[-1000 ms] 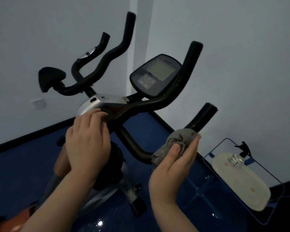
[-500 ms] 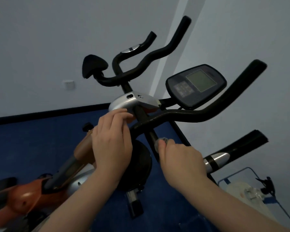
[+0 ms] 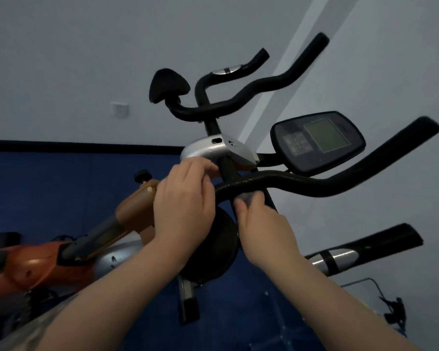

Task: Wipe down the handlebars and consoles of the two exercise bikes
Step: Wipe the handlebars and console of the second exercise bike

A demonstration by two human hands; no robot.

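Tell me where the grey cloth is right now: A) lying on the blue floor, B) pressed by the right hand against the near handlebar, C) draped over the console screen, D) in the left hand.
B: the right hand presses the grey cloth against the near handlebar.

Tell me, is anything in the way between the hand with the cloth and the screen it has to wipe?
Yes. The right hand presses the cloth up against the underside of the black handlebar. The screen sits above and behind that bar, so the hand would have to go around the bar to get there.
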